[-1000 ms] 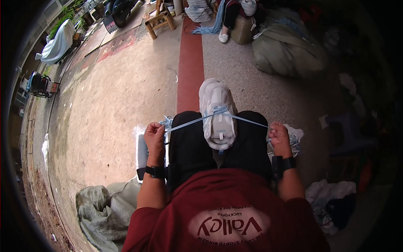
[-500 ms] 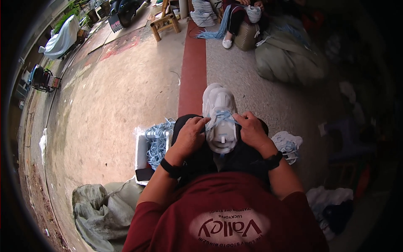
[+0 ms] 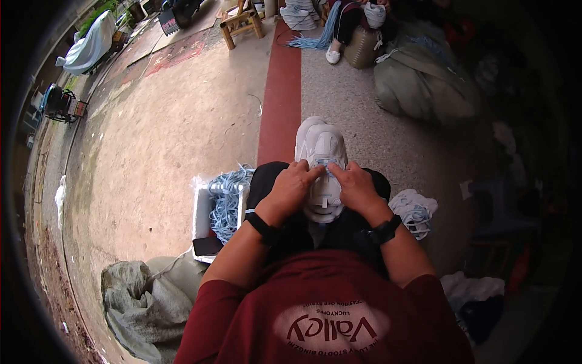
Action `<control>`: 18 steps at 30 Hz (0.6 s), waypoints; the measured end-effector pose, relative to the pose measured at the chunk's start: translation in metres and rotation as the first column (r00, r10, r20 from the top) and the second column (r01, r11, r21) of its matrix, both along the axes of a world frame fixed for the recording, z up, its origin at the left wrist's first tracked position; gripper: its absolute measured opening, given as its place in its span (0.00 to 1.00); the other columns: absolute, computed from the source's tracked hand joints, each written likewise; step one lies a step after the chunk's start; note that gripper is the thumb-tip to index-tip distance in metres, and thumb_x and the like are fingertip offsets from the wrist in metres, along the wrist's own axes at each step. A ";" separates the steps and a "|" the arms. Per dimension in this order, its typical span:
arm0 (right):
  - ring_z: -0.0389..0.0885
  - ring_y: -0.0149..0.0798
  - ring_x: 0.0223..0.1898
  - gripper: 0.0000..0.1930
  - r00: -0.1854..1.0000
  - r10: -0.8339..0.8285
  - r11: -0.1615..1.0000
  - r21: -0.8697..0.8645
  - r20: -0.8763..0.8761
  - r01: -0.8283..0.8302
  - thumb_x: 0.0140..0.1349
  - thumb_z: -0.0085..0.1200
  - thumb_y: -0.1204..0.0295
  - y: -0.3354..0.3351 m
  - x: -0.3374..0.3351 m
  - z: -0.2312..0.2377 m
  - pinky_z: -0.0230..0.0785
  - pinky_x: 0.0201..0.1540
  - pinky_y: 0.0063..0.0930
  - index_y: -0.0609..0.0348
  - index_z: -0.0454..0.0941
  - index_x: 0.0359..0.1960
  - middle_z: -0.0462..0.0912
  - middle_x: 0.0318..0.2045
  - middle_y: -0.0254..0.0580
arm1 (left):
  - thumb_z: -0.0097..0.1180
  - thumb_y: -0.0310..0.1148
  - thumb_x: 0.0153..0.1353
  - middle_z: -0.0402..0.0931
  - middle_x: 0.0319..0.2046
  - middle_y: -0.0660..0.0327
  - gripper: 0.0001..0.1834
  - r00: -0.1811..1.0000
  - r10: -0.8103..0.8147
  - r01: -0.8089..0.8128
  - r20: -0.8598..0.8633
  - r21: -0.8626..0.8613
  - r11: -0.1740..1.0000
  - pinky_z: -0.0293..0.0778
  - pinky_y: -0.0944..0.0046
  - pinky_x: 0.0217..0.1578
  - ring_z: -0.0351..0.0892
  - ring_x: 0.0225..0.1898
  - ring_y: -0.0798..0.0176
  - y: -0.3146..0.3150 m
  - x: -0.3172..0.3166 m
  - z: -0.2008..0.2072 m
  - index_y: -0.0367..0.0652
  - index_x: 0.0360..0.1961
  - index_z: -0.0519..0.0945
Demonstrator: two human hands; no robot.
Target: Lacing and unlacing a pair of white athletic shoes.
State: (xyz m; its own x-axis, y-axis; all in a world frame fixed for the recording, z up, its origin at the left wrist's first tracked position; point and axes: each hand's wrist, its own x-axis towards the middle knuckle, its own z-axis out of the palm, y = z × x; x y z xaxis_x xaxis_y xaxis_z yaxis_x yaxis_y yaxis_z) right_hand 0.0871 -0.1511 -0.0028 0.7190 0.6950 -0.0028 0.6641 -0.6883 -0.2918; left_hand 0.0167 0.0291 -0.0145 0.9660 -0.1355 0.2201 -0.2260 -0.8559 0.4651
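Note:
A white sneaker [image 3: 329, 141] rests between my knees, toe pointing away from me. Light-blue shoelace [image 3: 324, 162] crosses its upper part. My left hand [image 3: 294, 185] bends over the left side of the shoe, its fingers closed at the lace. From the other side my right hand [image 3: 356, 187] also closes its fingertips on the lace, close to the left ones. The lace ends are mostly hidden under the fingers.
To my left stands a white foam box [image 3: 202, 212] heaped with blue laces [image 3: 227, 209], a dark flat object [image 3: 207, 246] at its near end. A grey-green sack [image 3: 139, 303] lies nearer. More white shoes [image 3: 414, 209] sit right. Ahead, another person sits near a large sack [image 3: 418, 91].
Both hands have come inward from the shoe's sides until the fingertips nearly meet over the lace. The spread lace loops are now drawn in and mostly covered.

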 end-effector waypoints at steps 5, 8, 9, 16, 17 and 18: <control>0.77 0.55 0.32 0.27 0.998 -0.054 0.998 -0.042 -0.016 0.054 0.49 0.48 0.78 0.002 -0.006 -0.001 0.70 0.34 0.43 0.44 0.67 0.55 0.73 0.33 0.54 | 0.49 0.25 0.50 0.70 0.28 0.56 0.23 1.000 0.003 -0.003 -0.002 0.051 0.999 0.72 0.57 0.33 0.74 0.33 0.51 -0.002 -0.003 -0.003 0.51 0.50 0.73; 0.78 0.55 0.32 0.25 0.999 -0.035 0.997 -0.067 0.016 0.036 0.51 0.47 0.76 0.002 -0.009 0.001 0.70 0.34 0.43 0.47 0.68 0.54 0.75 0.29 0.54 | 0.48 0.25 0.51 0.70 0.28 0.55 0.21 0.995 0.089 -0.086 -0.035 0.074 0.993 0.72 0.57 0.32 0.75 0.31 0.50 -0.006 -0.005 0.003 0.50 0.49 0.73; 0.78 0.54 0.32 0.23 0.999 0.002 0.998 -0.067 0.047 0.001 0.52 0.47 0.75 0.002 -0.009 0.003 0.70 0.34 0.43 0.50 0.68 0.53 0.76 0.27 0.53 | 0.49 0.25 0.51 0.71 0.30 0.53 0.21 0.996 0.082 -0.081 -0.022 0.018 0.997 0.72 0.56 0.32 0.76 0.31 0.49 -0.005 -0.006 0.001 0.48 0.49 0.73; 0.77 0.54 0.28 0.19 0.999 0.031 0.964 0.264 -0.019 -0.025 0.50 0.50 0.75 -0.014 0.007 -0.020 0.69 0.32 0.45 0.54 0.73 0.47 0.77 0.24 0.54 | 0.52 0.32 0.54 0.77 0.29 0.48 0.14 0.966 0.169 -0.217 -0.195 -0.256 0.942 0.72 0.51 0.33 0.77 0.32 0.45 0.008 -0.017 -0.012 0.44 0.42 0.76; 0.77 0.54 0.28 0.16 1.000 -0.004 0.967 0.256 0.030 -0.004 0.50 0.51 0.74 -0.017 0.004 -0.017 0.69 0.31 0.45 0.54 0.74 0.43 0.77 0.24 0.53 | 0.52 0.32 0.54 0.77 0.29 0.48 0.14 0.965 0.169 -0.218 -0.198 -0.257 0.942 0.72 0.51 0.33 0.77 0.32 0.45 0.011 -0.020 -0.009 0.44 0.42 0.76; 0.77 0.54 0.28 0.12 0.996 -0.039 0.969 0.248 0.080 0.018 0.50 0.52 0.73 -0.020 0.002 -0.015 0.69 0.31 0.45 0.55 0.75 0.39 0.77 0.23 0.52 | 0.54 0.32 0.53 0.77 0.27 0.49 0.11 0.980 0.150 -0.180 -0.134 -0.249 0.952 0.72 0.54 0.32 0.77 0.31 0.46 0.014 -0.022 -0.005 0.41 0.38 0.77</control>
